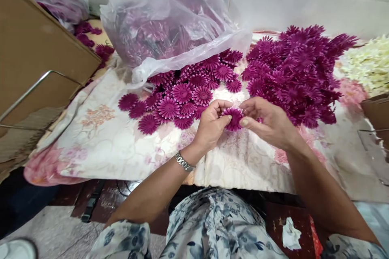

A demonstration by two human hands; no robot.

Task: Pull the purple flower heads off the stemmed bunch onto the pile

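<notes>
Between my two hands is a purple artificial flower head (pixel 233 119) with pale-tipped petals. My left hand (pixel 212 123), a metal watch on its wrist, pinches the flower's left edge between thumb and fingers. At the opposite edge, my right hand (pixel 264 121) has thumb and fingertips closed on the petals. Just behind my left hand lies a loose spread of matching flower heads (pixel 182 97), spilling from a clear plastic bag (pixel 173 28). A tall heap of purple flowers (pixel 294 73) rises behind my right hand.
A floral cloth (pixel 121 141) covers the table. Cardboard with a metal wire (pixel 39 40) stands at the left, and cream flowers (pixel 369 62) are piled at the far right above another cardboard box (pixel 377 117). White wall tiles (pixel 304 4) back the table. A crumpled tissue (pixel 291 234) lies below.
</notes>
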